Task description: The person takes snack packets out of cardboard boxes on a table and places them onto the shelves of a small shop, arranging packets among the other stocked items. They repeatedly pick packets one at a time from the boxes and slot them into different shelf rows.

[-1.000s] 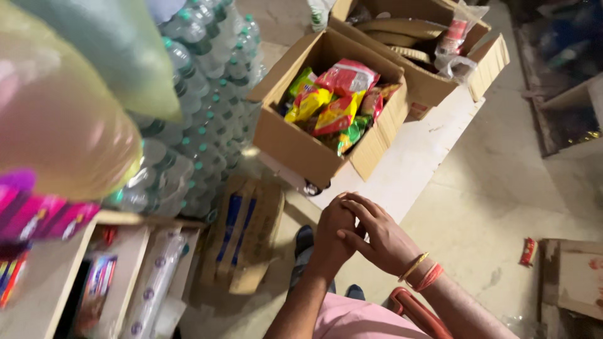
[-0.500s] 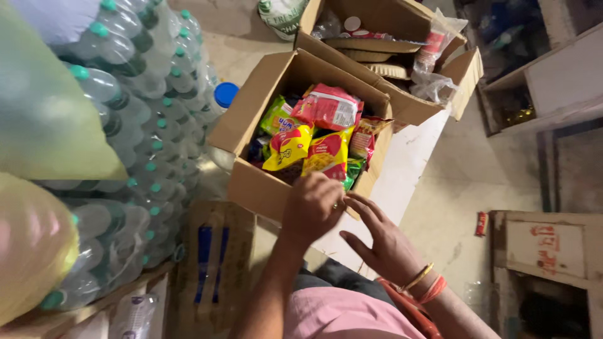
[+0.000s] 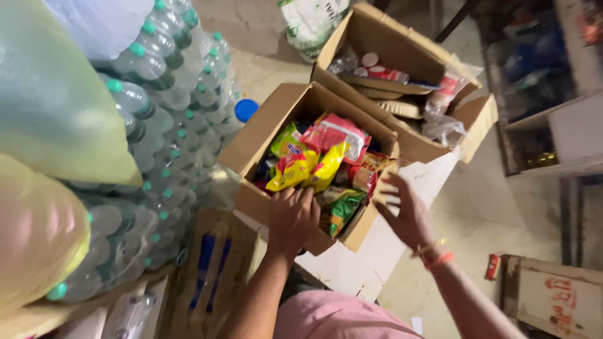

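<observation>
Left hand [image 3: 293, 216] flat, fingers together, on near rim of open brown cardboard box [image 3: 264, 135] w/ bright foil snack packets [image 3: 306, 166], frame centre; right hand [image 3: 403, 210] spread, empty, at box's right corner. Best gripped low, both sides.

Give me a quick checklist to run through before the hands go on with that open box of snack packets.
1. Left hand resting at the near edge of the cardboard box: ok.
2. Right hand open, fingers spread, holding nothing: ok.
3. Box flaps open, snack packets exposed: ok.
4. Box fully supported on the white surface: cannot tell.
5. Second box behind it apart from both hands: ok.
6. Stacked water bottles at the left steady: cannot tell.
</observation>
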### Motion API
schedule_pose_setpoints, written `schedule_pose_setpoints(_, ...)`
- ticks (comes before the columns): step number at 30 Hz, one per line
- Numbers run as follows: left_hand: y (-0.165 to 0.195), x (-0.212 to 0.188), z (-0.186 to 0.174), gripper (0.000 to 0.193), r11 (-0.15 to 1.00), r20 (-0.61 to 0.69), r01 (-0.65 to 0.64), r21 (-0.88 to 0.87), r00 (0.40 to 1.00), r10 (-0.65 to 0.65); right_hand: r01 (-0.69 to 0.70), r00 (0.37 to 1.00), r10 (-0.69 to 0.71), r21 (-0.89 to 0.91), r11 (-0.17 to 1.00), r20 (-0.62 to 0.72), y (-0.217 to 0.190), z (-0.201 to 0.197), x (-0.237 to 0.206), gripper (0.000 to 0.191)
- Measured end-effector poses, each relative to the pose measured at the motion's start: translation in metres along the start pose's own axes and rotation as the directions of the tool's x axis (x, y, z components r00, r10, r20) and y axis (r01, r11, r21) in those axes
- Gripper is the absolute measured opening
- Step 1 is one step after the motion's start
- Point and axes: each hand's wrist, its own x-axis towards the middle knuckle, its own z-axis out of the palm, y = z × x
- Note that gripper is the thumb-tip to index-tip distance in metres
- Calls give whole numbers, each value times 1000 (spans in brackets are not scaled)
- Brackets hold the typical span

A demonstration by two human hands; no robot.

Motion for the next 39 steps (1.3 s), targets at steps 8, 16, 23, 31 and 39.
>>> schedule_pose_setpoints(8, -3, -7, 14, 56, 997, 66, 63, 43, 996, -66, 199, 964, -151, -215, 956, 219, -29, 31, 56, 76)
schedule_pose_setpoints(16, 4, -14, 12, 40, 992, -6, 91, 87, 996, -91, 392, 844, -222, -279, 877, 488, -41, 67, 46, 105)
schedule_pose_setpoints(23, 28, -1, 18, 58, 962, -179, 269, -38, 946, -271, 561, 772, -366, -286, 777, 519, -27, 65, 37, 81)
schedule_pose_setpoints(31, 31, 13, 15, 47, 907, 15, 416, 56, 908, -418, 554, 816, -329, -482, 679, 475, -28, 67, 4, 63)
schedule_pose_setpoints(39, 24, 9, 26, 20, 910, -1, 414, 16, 910, -414, 497, 852, -292, -499, 710, 434, -36, 57, -31, 64)
